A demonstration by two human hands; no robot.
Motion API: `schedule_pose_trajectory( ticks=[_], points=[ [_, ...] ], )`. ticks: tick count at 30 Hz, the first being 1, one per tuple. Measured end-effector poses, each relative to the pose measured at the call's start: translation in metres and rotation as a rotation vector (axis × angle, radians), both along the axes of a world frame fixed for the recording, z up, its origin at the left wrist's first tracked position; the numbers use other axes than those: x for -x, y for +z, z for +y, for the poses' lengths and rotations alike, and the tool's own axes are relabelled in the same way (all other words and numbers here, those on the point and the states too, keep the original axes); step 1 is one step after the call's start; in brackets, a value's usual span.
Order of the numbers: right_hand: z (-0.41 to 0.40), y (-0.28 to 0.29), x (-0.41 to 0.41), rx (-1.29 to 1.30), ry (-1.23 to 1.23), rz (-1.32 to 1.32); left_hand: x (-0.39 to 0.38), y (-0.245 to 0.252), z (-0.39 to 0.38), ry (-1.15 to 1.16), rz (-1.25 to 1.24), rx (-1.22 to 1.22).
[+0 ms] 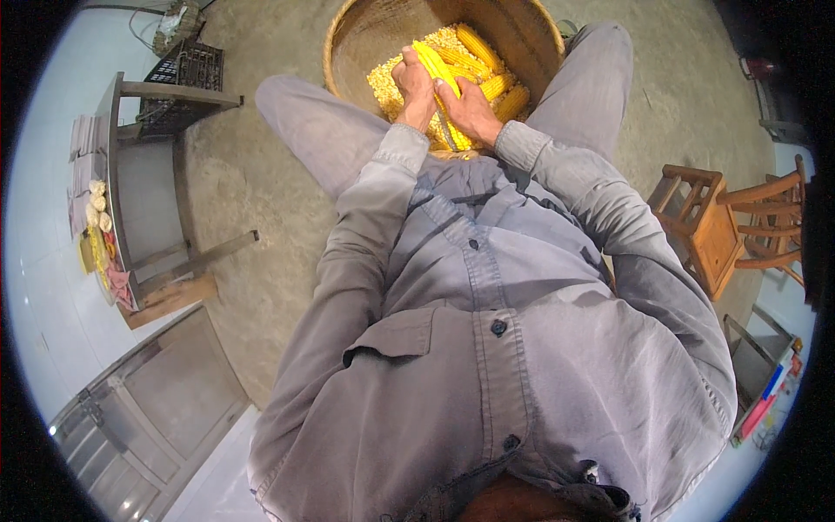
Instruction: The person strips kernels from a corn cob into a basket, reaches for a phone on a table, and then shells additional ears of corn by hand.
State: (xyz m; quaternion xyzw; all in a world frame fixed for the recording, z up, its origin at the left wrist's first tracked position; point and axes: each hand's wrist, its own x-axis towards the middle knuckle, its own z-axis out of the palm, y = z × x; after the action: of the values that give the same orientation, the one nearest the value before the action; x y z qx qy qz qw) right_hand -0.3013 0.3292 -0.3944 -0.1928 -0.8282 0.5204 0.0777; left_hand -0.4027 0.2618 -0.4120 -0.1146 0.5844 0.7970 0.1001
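Both of my hands are on one yellow corn cob (431, 64), tilted over a round woven basket (366, 40) between my knees. My left hand (413, 83) wraps the cob's upper left side. Lower down, my right hand (472, 108) grips it from the right, its thumb pressed on the kernels. A narrow dark grey strip (449, 130) runs along the cob's lower part; I cannot tell whether it is a tool or a bared row. Loose corn kernels (383, 77) cover the basket's bottom. Several whole cobs (480, 47) rest on them, right of my hands.
A wooden table (119, 196) with goods on it stands at the left, beside a black plastic crate (186, 72). Wooden chairs (708, 228) stand on the concrete floor (261, 196) at the right. A low grey cabinet (176, 391) is at lower left.
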Motion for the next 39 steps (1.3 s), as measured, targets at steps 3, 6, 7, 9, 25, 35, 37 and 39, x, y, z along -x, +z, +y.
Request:
schedule_pose_trajectory(
  ticks=[3, 6, 7, 9, 25, 35, 37, 39],
  points=[
    [-0.003, 0.004, 0.0, 0.018, 0.003, 0.008, 0.01, -0.011, -0.004, 0.015, -0.023, 0.064],
    [0.002, 0.005, -0.001, 0.066, 0.027, -0.032, 0.007, -0.011, 0.002, 0.05, -0.072, 0.091],
    [0.005, 0.004, -0.002, 0.08, 0.03, -0.043, 0.004, -0.008, 0.006, 0.083, -0.103, 0.088],
    [0.003, 0.014, -0.003, 0.135, 0.056, -0.047, 0.005, -0.009, -0.003, 0.064, -0.106, -0.001],
    [0.003, -0.023, 0.007, 0.446, -0.08, -0.183, -0.006, -0.018, -0.009, -0.269, -0.154, 0.015],
    [-0.001, -0.026, 0.0, 0.383, -0.051, -0.123, -0.016, -0.017, 0.0, -0.186, -0.089, 0.189],
    [-0.008, -0.015, -0.001, 0.365, -0.034, -0.119, -0.011, -0.026, -0.007, -0.126, -0.101, 0.144],
    [-0.002, -0.018, -0.005, 0.312, -0.039, -0.116, -0.016, -0.024, -0.001, -0.109, -0.134, 0.184]
  ],
)
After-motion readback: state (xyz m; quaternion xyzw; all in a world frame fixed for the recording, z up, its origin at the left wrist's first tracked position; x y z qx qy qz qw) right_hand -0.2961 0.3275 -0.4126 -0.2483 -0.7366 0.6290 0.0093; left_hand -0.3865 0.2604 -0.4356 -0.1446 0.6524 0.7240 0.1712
